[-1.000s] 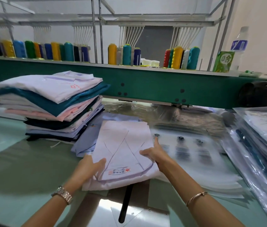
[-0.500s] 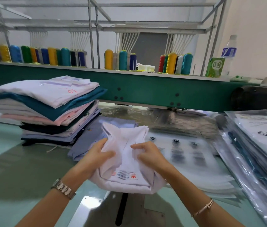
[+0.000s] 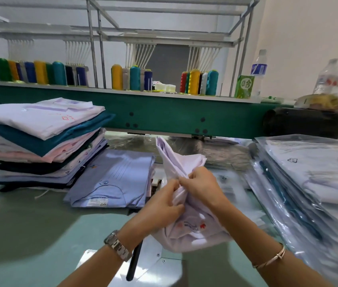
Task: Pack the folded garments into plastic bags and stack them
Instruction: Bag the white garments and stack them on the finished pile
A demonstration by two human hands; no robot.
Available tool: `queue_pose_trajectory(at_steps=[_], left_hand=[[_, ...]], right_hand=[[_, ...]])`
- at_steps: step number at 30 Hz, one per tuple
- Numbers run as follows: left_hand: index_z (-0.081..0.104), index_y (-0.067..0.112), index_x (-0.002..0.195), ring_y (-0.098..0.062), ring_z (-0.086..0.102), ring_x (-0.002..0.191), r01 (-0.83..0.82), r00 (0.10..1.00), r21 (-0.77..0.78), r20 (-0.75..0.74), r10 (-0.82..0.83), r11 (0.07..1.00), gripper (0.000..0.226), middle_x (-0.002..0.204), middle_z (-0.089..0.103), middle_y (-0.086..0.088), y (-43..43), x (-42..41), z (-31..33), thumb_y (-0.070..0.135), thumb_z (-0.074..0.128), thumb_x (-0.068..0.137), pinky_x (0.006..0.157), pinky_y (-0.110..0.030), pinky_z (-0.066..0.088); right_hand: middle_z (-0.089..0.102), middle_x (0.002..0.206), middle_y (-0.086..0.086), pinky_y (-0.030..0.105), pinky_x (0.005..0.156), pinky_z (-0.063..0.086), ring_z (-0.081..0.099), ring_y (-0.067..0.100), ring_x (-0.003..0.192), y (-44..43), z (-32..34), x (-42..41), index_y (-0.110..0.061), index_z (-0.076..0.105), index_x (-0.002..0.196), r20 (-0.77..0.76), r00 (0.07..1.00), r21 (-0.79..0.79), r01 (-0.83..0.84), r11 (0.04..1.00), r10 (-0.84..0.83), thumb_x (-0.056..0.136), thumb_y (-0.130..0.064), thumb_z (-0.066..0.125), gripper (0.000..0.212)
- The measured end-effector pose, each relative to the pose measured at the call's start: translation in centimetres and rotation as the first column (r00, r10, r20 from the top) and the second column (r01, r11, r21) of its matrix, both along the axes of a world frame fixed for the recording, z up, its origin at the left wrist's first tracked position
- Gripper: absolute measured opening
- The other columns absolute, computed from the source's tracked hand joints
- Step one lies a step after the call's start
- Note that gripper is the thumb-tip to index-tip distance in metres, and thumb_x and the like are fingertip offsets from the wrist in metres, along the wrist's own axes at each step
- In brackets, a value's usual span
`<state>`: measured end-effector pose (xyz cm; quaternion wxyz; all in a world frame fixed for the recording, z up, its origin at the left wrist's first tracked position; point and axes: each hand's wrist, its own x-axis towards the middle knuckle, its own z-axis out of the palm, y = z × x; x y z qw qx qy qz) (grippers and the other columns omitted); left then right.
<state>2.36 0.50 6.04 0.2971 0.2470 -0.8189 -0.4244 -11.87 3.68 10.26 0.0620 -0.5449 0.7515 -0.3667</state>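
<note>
Pale lilac folded cloth garment (image 3: 176,160): held clear of the table in front of the person, between the flat light-blue folded shirt (image 3: 112,179) on its left and the loose clear plastic bags (image 3: 234,183) on its right. Upper end points up and away. Lower end, with a printed label, sags above a bright metal plate (image 3: 164,264) set in the tabletop. Left hand (image 3: 162,206) and right hand (image 3: 201,185): both grip it at the middle, close together, fingers curled into gathered fabric.

Risks, as judged.
- Fold: likely to open or crease, because the cloth is bunched rather than carried flat. A crumpled piece would need refolding before it slides into a bag.
- Bags: thin and slippery, blurred here. One may cling, shift or drag others along when picked up.
- Tall mixed-colour stack of unbagged folded garments (image 3: 39,141), far left: upper layers overhang toward the centre and could slump if knocked.
- Slanted stack of bagged garments (image 3: 309,183), right: glossy film on film, prone to sliding as more go on.

Surface: smooth pale green tabletop (image 3: 29,228), glossy, probably low in friction.

Room: dark green machine beam (image 3: 164,117) across the back, carrying rows of coloured thread cones (image 3: 195,81), a green drink carton (image 3: 244,87) and clear water bottles (image 3: 258,65). Grey metal frame (image 3: 93,48) overhead. Plain pale wall (image 3: 309,27) to the right.
</note>
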Motion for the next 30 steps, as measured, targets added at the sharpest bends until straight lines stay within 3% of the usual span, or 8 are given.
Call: queue_pose_trajectory(at_steps=[4,6,8,11,16,22,27,30], left_hand=[[0.062,0.023,0.095,-0.003,0.067,0.091,0.107,0.994,0.178,-0.016,-0.105,0.978,0.040,0.095,0.071,0.008,-0.5,-2.2,0.6,0.058,0.064,0.077,0.082,-0.024,0.051],[0.070,0.017,0.099,-0.010,0.068,0.101,0.103,0.991,0.211,-0.100,-0.083,0.972,0.032,0.105,0.073,0.003,-1.4,-2.8,0.3,0.045,0.055,0.096,0.091,-0.030,0.051],[0.071,0.015,0.103,-0.012,0.066,0.106,-0.015,0.995,-0.014,-0.099,0.014,1.000,0.020,0.110,0.072,0.001,-3.4,-2.9,-1.1,0.023,0.053,0.100,0.096,-0.034,0.050],[0.068,0.028,0.115,-0.007,0.061,0.113,-0.065,0.967,-0.433,0.196,0.165,0.899,0.021,0.122,0.066,0.013,-6.5,-2.1,-4.0,0.029,0.061,0.095,0.099,-0.025,0.046],[0.062,0.040,0.123,-0.002,0.060,0.109,0.054,0.894,-0.426,0.423,0.146,0.903,0.042,0.125,0.064,0.018,-9.0,-2.2,-6.0,0.057,0.064,0.085,0.094,-0.020,0.046],[0.069,0.028,0.112,0.005,0.063,0.092,0.112,0.927,-0.456,0.368,0.073,0.883,0.026,0.106,0.070,0.017,-9.7,-3.5,-5.8,0.036,0.071,0.087,0.084,-0.020,0.054],[0.074,0.018,0.104,-0.006,0.067,0.088,0.165,0.911,-0.549,0.403,0.087,0.819,0.016,0.100,0.074,0.007,-10.4,-4.1,-5.6,0.025,0.063,0.094,0.086,-0.026,0.053],[0.073,0.013,0.101,-0.011,0.066,0.087,0.195,0.895,-0.607,0.431,0.113,0.770,0.016,0.099,0.073,0.001,-10.7,-4.4,-5.6,0.021,0.060,0.096,0.088,-0.027,0.051]], right_hand=[[0.026,0.045,-0.001,0.031,0.049,0.022,0.025,0.014,0.047,1.8,0.0,-3.0,-0.017,0.030,0.045,-0.002,1.000,0.012,-0.016,1.000,0.016,0.081,-0.020,0.065,0.051],[0.026,0.047,0.001,0.031,0.052,0.022,0.025,0.014,0.047,2.9,0.1,-4.4,-0.016,0.032,0.044,-0.016,1.000,0.005,-0.013,1.000,0.013,0.080,-0.017,0.064,0.048],[0.029,0.053,0.006,0.031,0.054,0.023,0.029,0.016,0.051,4.0,0.3,-5.6,-0.011,0.039,0.048,-0.035,0.999,0.007,0.016,1.000,-0.016,0.080,-0.014,0.063,0.040],[0.029,0.058,0.009,0.031,0.055,0.022,0.029,0.018,0.055,5.4,0.5,-7.1,-0.009,0.041,0.052,-0.034,0.998,0.001,0.051,0.999,-0.051,0.080,-0.014,0.063,0.036],[0.035,0.054,0.008,0.030,0.056,0.026,0.033,0.018,0.053,7.2,0.6,-9.2,-0.004,0.052,0.051,0.024,0.998,0.010,0.061,0.998,-0.061,0.081,-0.016,0.063,0.034],[0.031,0.042,-0.005,0.028,0.053,0.024,0.027,0.013,0.045,8.5,0.3,-10.0,-0.014,0.044,0.043,0.126,0.990,-0.002,0.056,0.998,-0.056,0.081,-0.013,0.066,0.044],[0.039,0.055,0.004,0.028,0.059,0.027,0.034,0.015,0.056,9.5,-0.5,-10.3,0.016,0.057,0.063,0.182,0.983,-0.008,0.003,1.000,-0.001,0.080,-0.013,0.067,0.035],[0.046,0.059,0.006,0.030,0.062,0.031,0.039,0.017,0.060,10.0,-0.6,-10.2,0.013,0.063,0.068,0.227,0.973,-0.012,-0.044,0.999,0.046,0.081,-0.016,0.069,0.032]])
